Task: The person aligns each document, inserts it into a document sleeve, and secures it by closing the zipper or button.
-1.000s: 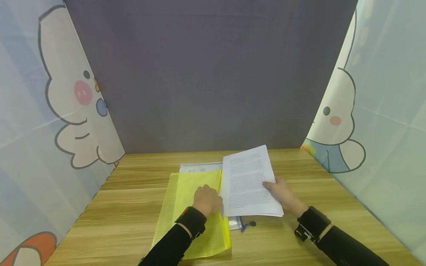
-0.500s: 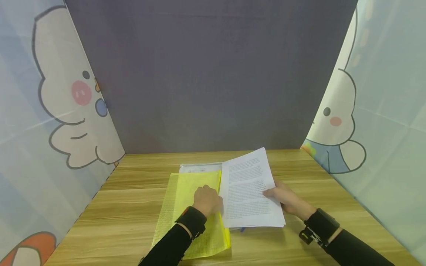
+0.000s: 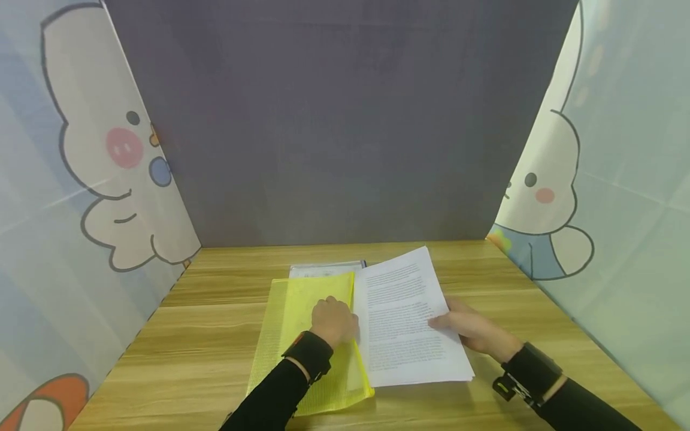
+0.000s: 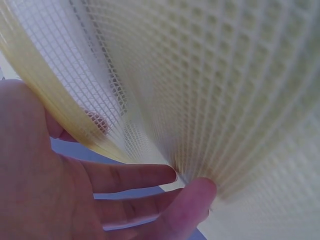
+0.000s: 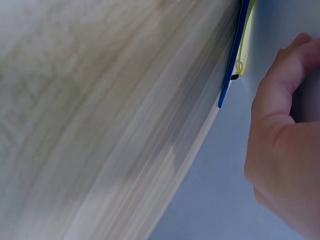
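A yellow mesh document bag (image 3: 268, 353) lies on the table in front of me. My left hand (image 3: 332, 322) is over its right side; in the left wrist view, thumb and fingers pinch the mesh (image 4: 210, 90) near its edge. Printed paper sheets (image 3: 396, 305) slant beside the bag, their left edge against its right edge. With the thumb on top, my right hand (image 3: 477, 330) grips their right edge. In the right wrist view that hand (image 5: 287, 130) is seen curled, with a pale sheet surface (image 5: 290, 20) behind it. The sheets' exact number cannot be told.
Under the bag and papers, a clear pouch (image 3: 323, 270) with a blue corner shows at the back. The wooden table (image 3: 194, 347) ends at a grey back panel (image 3: 345, 131). Printed curtains (image 3: 641, 251) stand on both sides.
The right hand has drawn the papers toward me and slightly right, so they now cover the pouch's blue zip pull. The left hand stays almost where it was on the bag.
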`<state>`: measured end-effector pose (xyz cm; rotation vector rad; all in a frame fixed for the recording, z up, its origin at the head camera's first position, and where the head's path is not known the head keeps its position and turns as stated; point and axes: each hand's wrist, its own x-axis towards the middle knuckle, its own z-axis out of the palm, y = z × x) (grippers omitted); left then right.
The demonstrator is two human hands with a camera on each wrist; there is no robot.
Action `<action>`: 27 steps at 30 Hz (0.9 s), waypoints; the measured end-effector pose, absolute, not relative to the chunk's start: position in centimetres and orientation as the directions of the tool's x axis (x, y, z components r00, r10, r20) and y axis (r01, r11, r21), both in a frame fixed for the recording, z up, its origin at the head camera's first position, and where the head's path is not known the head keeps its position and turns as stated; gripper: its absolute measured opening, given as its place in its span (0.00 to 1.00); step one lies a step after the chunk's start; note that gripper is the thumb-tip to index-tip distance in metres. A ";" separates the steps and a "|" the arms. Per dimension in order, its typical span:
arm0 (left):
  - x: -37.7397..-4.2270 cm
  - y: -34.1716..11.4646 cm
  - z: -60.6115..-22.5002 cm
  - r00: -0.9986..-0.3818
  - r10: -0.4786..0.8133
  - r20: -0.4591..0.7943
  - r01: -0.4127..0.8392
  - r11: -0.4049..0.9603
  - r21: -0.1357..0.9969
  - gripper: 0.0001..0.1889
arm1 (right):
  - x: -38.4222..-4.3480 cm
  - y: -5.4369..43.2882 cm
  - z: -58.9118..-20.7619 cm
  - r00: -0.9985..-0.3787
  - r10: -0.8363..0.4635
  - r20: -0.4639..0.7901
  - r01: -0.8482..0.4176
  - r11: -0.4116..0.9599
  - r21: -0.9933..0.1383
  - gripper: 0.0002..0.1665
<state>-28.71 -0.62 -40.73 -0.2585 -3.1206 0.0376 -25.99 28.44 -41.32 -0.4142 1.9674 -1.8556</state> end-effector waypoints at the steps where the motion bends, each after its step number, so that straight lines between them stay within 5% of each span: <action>1: -28.7 -0.7 -40.7 -0.987 0.164 0.004 0.163 0.986 -0.023 0.27 | -25.9 28.4 -41.3 -0.873 -0.479 -0.091 0.062 0.076 -0.995 0.36; 22: -29.1 -0.6 -41.1 -0.979 0.202 0.003 0.202 0.979 0.001 0.19 | -26.5 26.9 -41.7 -0.860 -0.493 -0.131 0.098 0.091 -0.991 0.36; 27: -28.9 -0.4 -41.3 -0.974 0.223 0.036 0.225 0.972 0.064 0.24 | -26.6 26.3 -42.0 -0.861 -0.488 -0.144 0.115 0.090 -0.989 0.36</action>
